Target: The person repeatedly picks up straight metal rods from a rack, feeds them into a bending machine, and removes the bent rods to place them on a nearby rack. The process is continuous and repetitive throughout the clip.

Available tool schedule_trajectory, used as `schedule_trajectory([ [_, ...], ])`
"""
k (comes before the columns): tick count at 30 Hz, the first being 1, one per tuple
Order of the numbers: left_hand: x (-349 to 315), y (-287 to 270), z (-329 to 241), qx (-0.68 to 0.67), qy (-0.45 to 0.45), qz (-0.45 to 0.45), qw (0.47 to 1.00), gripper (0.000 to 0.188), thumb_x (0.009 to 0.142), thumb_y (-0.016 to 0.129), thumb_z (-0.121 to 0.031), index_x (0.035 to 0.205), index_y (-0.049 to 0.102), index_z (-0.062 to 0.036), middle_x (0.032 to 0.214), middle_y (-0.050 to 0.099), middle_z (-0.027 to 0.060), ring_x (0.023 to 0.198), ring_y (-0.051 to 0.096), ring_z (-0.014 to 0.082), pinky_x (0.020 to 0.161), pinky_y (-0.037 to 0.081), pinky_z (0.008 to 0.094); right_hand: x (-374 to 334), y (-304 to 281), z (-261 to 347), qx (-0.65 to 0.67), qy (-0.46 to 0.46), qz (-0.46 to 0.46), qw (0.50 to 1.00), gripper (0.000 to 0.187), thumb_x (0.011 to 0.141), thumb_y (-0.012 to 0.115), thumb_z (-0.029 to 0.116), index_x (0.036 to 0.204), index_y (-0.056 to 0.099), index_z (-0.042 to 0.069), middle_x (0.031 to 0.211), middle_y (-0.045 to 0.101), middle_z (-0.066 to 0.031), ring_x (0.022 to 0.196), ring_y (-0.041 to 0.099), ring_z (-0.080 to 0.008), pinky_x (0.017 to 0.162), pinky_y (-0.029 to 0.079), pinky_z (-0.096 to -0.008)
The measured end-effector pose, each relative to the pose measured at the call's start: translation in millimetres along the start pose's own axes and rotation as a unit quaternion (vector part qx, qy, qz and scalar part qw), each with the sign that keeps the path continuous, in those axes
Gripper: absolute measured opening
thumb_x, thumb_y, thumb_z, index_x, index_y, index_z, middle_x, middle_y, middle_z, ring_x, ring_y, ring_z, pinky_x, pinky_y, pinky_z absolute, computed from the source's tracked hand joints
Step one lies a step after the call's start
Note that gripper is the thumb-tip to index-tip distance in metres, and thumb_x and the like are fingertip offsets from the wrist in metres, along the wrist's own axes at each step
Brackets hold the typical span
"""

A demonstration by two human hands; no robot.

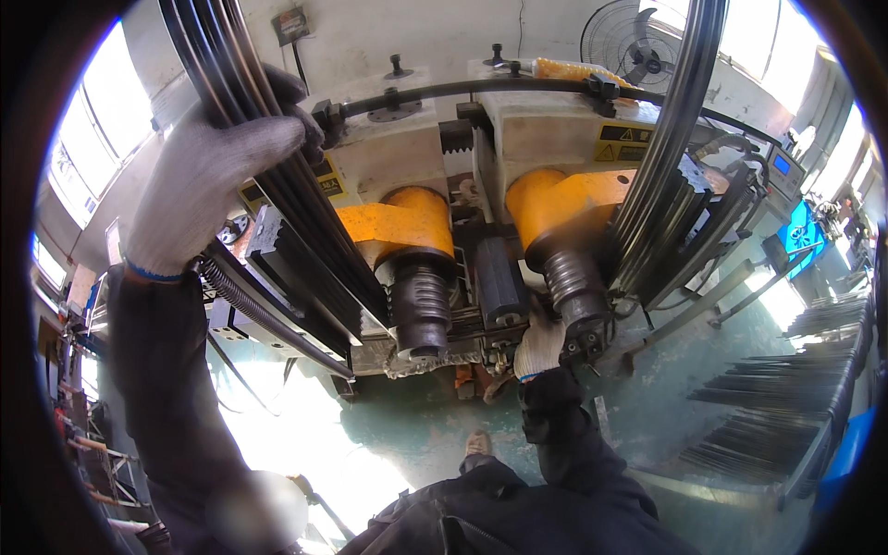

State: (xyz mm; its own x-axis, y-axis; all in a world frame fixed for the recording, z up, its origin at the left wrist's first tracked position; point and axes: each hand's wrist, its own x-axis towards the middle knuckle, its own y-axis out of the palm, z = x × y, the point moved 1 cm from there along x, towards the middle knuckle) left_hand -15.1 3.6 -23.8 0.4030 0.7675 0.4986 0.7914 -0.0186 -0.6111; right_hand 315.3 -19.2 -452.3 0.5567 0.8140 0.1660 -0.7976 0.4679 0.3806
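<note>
In a pale work glove, my left hand (208,166) is wrapped round a bundle of dark steel bars (310,217) that slants from the top left down to a grooved roller (419,301). My right hand (539,350), also gloved, reaches in low beside the right grooved roller (572,287); its fingers are largely hidden, so what it touches does not show. A second bundle of steel bars (661,148) rises steeply past the right roller. Orange arms (407,222) carry the rollers, and a dark block (499,282) sits between them.
The pale machine body (555,120) stands ahead, crossed by a black curved rod (490,86). A rack of thin rods (786,398) lies at the right, near a control box (784,171). A fan (638,51) is at the back wall. Below lies a green floor (398,416).
</note>
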Motion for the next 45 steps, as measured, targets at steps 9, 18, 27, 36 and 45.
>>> schedule_trajectory([
  [9, -55, 0, -32, 0.119, 0.041, -0.061, 0.99, 0.042, 0.112, 0.067, -0.024, 0.145, 0.064, -0.0005, 0.123, 0.079, 0.0151, 0.114, 0.079, 0.0246, 0.1, 0.065, 0.0374, -45, -15, 47, 0.096, 0.103, -0.06, 0.988, 0.03, 0.106, 0.073, 0.007, 0.135, 0.07, 0.0, 0.125, 0.076, -0.0054, 0.108, 0.069, -0.0172, 0.096, 0.054, -0.0346],
  [18, -253, 19, -41, -0.149, -0.016, -0.214, 0.965, 0.045, 0.113, 0.053, -0.011, 0.153, 0.056, 0.0078, 0.141, 0.069, 0.024, 0.125, 0.07, 0.0323, 0.107, 0.059, 0.0452, -224, -238, 170, -0.119, 0.069, -0.266, 0.954, 0.013, 0.108, 0.071, 0.009, 0.118, 0.07, 0.001, 0.096, 0.073, -0.0006, 0.088, 0.069, -0.0138, 0.084, 0.056, -0.0316],
  [27, -477, 296, 98, -0.358, -0.387, -0.082, 0.846, 0.019, 0.111, 0.062, -0.022, 0.113, 0.072, -0.0054, 0.088, 0.066, -0.0011, 0.073, 0.059, 0.01, 0.065, 0.051, 0.0277, -309, -528, 397, -0.476, -0.137, -0.47, 0.731, 0.028, 0.108, 0.071, 0.014, 0.128, 0.07, -0.005, 0.109, 0.082, -0.0143, 0.093, 0.076, -0.0254, 0.088, 0.059, -0.0408],
  [36, -549, 506, 8, -0.626, -0.607, 0.042, 0.488, 0.033, 0.101, 0.065, -0.003, 0.133, 0.06, 0.0041, 0.116, 0.075, 0.0259, 0.109, 0.075, 0.0435, 0.096, 0.063, 0.0606, -214, -786, 483, -0.748, -0.065, -0.411, 0.517, 0.032, 0.109, 0.066, 0.023, 0.133, 0.074, 0.003, 0.124, 0.078, -0.0292, 0.118, 0.075, -0.0466, 0.1, 0.058, -0.0528],
  [45, -484, 451, -134, -0.506, -0.546, -0.093, 0.662, 0.037, 0.105, 0.068, -0.002, 0.14, 0.061, 0.0089, 0.117, 0.079, 0.026, 0.1, 0.081, 0.0371, 0.092, 0.068, 0.0454, -191, -707, 260, -0.737, -0.037, -0.087, 0.67, 0.055, 0.105, 0.073, 0.036, 0.148, 0.059, 0.005, 0.14, 0.073, -0.0248, 0.129, 0.07, -0.0426, 0.109, 0.056, -0.049],
])
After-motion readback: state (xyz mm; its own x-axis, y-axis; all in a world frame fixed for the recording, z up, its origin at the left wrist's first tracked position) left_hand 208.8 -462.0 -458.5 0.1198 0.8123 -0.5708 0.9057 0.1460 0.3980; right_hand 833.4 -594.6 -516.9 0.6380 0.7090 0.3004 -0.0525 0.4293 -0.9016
